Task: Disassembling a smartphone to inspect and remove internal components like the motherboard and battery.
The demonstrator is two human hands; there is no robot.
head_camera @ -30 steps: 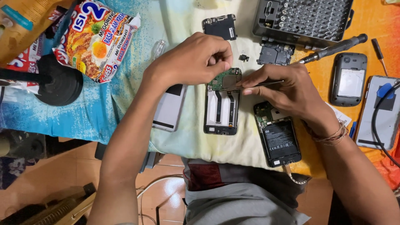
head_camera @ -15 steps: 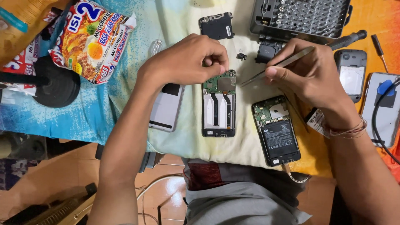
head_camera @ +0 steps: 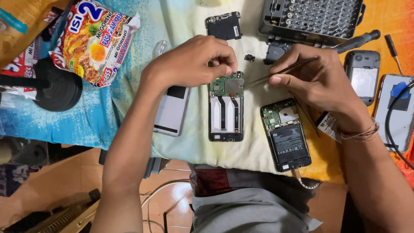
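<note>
1. Whereas a second ago the right hand (head_camera: 321, 80) lay low over the opened black phone frame with a green circuit board at its top (head_camera: 226, 105), it has since lifted off to the right, and only the tip of the thin metal tweezers (head_camera: 280, 73) now points at the board's upper corner.
2. That withdrawal suggests the tool is being re-aimed, not pressed into the board.
3. The right hand is closed around the tweezers in a pen-like pinch, wrist angled up and to the right.
4. The left hand (head_camera: 194, 64) has stayed put, curled with thumb and forefinger pinched at the board's top edge, forearm reaching in from below.
5. The frame lies flat on the pale yellow cloth (head_camera: 189, 142) covering the bench, between a silver back cover (head_camera: 171, 110) and a second open phone showing its black battery (head_camera: 286, 136).
6. Farther out sit a grey screwdriver-bit case (head_camera: 312, 17) and a colourful noodle packet (head_camera: 92, 39).
</note>
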